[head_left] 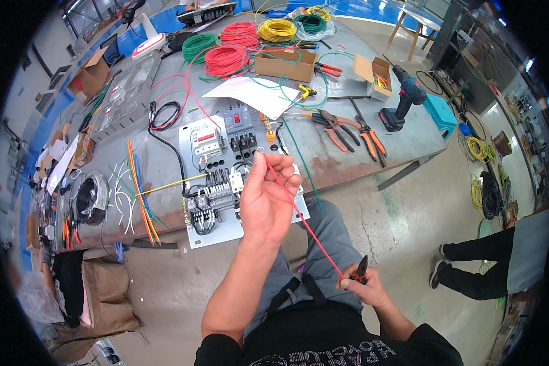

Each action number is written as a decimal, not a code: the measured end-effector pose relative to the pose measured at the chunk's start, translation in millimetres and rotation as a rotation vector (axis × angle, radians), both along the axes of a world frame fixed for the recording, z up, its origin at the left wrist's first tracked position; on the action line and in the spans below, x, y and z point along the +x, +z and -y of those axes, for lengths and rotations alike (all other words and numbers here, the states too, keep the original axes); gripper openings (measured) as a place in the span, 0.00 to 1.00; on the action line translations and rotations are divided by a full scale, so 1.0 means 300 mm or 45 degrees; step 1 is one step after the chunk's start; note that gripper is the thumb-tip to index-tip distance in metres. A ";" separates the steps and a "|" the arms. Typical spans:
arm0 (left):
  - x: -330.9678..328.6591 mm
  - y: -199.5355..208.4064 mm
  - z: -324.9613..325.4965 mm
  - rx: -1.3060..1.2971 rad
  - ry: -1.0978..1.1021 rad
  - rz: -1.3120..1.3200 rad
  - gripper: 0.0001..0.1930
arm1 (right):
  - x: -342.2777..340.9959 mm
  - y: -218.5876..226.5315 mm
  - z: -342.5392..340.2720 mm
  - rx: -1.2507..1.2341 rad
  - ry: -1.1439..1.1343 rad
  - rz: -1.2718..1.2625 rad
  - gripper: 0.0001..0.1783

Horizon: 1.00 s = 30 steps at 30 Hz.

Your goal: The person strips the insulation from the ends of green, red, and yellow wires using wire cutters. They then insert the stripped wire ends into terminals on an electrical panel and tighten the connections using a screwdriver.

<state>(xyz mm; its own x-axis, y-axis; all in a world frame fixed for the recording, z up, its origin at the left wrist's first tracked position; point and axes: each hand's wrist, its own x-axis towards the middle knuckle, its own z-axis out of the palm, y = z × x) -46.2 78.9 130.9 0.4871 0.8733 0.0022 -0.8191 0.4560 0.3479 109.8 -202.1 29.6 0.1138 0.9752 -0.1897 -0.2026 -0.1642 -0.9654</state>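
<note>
A red wire (311,230) runs taut and slanting between my hands, above my lap. My left hand (268,198) is raised over the panel and pinches the wire's upper end between thumb and fingers; a small pale loop shows at the tip. Lower right, my right hand (367,289) grips pliers (361,268) with dark jaws pointing up, and the wire's lower end runs to its thumb. Behind my left hand, a metal mounting panel (201,239) lies at the table's edge, carrying a breaker (208,141), a row of terminal blocks (219,194) and black wiring.
On the metal table (372,143) lie orange-handled pliers (335,131), a cordless drill (402,100), a cardboard box (285,64), red wire coils (226,60) and cut coloured wires (141,195). A person's legs (479,262) show at right; another person is at lower left.
</note>
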 end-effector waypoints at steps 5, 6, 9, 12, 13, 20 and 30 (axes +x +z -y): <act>-0.007 0.027 0.018 0.044 -0.004 0.005 0.19 | -0.025 -0.002 0.014 -0.029 0.043 -0.044 0.05; -0.010 0.029 0.021 0.040 -0.003 -0.009 0.19 | -0.028 -0.008 0.018 -0.032 0.058 -0.061 0.05; -0.022 0.030 0.031 0.041 -0.026 -0.023 0.18 | -0.047 -0.009 0.022 -0.050 0.045 -0.145 0.05; -0.037 -0.003 0.025 0.161 -0.125 0.093 0.17 | -0.045 -0.011 0.024 -0.037 0.087 -0.110 0.06; -0.037 -0.008 0.024 0.219 -0.176 0.152 0.16 | -0.042 -0.008 0.024 -0.084 0.124 -0.071 0.07; -0.047 0.094 0.128 0.466 0.037 -0.648 0.10 | 0.047 0.085 -0.091 0.130 0.090 0.722 0.17; -0.090 0.075 0.249 0.708 -0.112 -0.773 0.10 | 0.027 0.388 -0.325 0.229 0.276 0.587 0.21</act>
<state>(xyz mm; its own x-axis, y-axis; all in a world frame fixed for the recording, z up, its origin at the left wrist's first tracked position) -73.2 4.2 153.3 0.6093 0.7811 0.1367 -0.3851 0.1408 0.9121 117.8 -104.7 145.9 -0.0619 0.9981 0.0045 0.2687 0.0211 -0.9630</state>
